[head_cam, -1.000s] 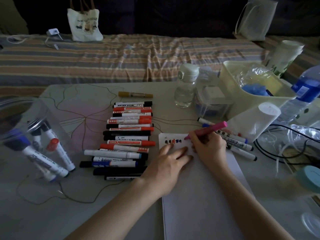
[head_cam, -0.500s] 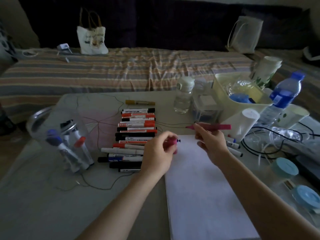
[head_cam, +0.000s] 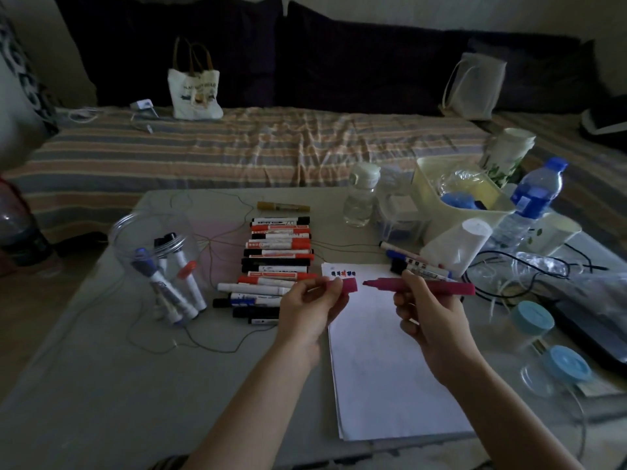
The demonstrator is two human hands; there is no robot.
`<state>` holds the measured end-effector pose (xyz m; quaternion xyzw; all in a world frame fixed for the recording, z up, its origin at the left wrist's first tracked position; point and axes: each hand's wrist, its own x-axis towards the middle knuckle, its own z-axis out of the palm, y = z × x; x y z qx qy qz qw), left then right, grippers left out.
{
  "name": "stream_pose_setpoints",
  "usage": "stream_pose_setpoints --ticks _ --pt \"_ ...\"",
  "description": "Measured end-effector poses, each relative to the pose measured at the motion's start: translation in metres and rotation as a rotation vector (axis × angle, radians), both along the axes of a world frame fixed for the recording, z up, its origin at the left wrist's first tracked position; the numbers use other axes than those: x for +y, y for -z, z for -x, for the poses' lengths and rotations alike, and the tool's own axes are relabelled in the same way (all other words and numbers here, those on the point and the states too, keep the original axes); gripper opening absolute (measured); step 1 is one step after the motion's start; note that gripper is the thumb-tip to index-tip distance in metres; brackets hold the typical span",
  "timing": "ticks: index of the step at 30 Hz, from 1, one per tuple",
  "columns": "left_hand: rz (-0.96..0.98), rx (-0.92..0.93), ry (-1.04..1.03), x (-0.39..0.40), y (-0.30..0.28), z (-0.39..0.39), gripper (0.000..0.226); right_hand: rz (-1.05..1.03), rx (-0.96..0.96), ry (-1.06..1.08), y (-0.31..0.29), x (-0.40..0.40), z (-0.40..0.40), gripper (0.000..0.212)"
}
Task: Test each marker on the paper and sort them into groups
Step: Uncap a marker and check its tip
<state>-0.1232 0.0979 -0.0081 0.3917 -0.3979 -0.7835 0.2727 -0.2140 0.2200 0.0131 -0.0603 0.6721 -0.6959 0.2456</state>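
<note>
The right hand (head_cam: 431, 317) has its fingers curled round a pink marker (head_cam: 437, 288), tip bare and pointing left, while the left hand (head_cam: 312, 307) pinches the matching pink cap (head_cam: 347, 285) between thumb and fingertips. Cap and tip sit level, close but not touching, both held above the top of the paper (head_cam: 383, 368). A short row of colour marks (head_cam: 342, 274) runs along the sheet's upper left corner, so I reckon this one is tested and about to be capped.

The risks look small but real. If the cap goes on crooked, the tip can smear ink on the fingers (head_cam: 334, 286) holding it, or the cap may seat only halfway and let the marker dry out. A slip could also drop the wet tip on the sheet and blot the test marks.

Then there is the sorting. A tidy row of markers (head_cam: 278, 262) lies left of the paper, a few loose markers (head_cam: 417, 264) lie at its upper right, and untested-looking ones stand in a clear jar (head_cam: 152, 266). Setting the pink one down carelessly could roll it into the wrong group or knock the row askew.
</note>
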Motion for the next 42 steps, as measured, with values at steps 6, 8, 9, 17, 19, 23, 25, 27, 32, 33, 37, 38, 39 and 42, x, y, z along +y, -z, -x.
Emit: stream_pose_setpoints --ticks 6,8,9,17,19,23,25,27,32,33,37,38,39,42 --pt "0.02 0.025 0.032 0.009 -0.001 0.006 0.019 0.013 0.056 -0.047 0.0 0.003 0.0 0.02" --pt "0.026 0.039 0.053 0.011 -0.002 0.007 0.017 0.013 0.073 -0.072 0.002 0.002 -0.001 0.02" --pt "0.03 0.046 0.055 0.012 -0.002 0.007 0.015 0.016 0.079 -0.081 0.002 0.002 -0.001 0.021" --pt "0.158 0.007 -0.001 0.009 0.001 0.003 0.015 0.045 0.061 -0.093 0.007 -0.002 -0.004 0.026" --pt "0.181 -0.005 -0.023 0.009 0.004 0.002 0.016 0.049 0.003 -0.101 0.009 -0.004 -0.006 0.027" --pt "0.162 -0.003 -0.036 0.013 0.004 0.002 0.017 0.088 -0.094 -0.103 0.008 -0.007 -0.006 0.023" --pt "0.167 0.006 -0.029 0.014 0.004 0.004 0.015 0.097 -0.106 -0.1 0.008 -0.009 -0.005 0.023" --pt "0.189 0.002 -0.017 0.016 0.004 0.005 0.013 0.114 -0.143 -0.106 0.009 -0.009 -0.006 0.022" --pt "0.245 0.006 0.011 0.015 0.007 0.004 0.012 0.153 -0.216 -0.129 0.011 -0.005 -0.008 0.019" --pt "0.249 -0.001 0.012 0.015 0.007 0.005 0.012 0.149 -0.211 -0.129 0.011 -0.005 -0.008 0.02" --pt "0.21 0.001 0.027 0.005 0.003 0.007 0.018 0.137 -0.178 -0.148 0.004 -0.005 -0.004 0.034" --pt "0.173 0.03 0.021 0.0 0.003 0.007 0.02 0.132 -0.177 -0.142 0.002 -0.004 -0.001 0.038" --pt "0.146 0.056 0.008 -0.005 0.002 0.005 0.022 0.124 -0.176 -0.133 0.001 -0.002 0.002 0.04" --pt "0.189 0.073 -0.012 -0.015 0.001 0.001 0.021 0.105 -0.172 -0.125 0.004 0.003 0.009 0.037"
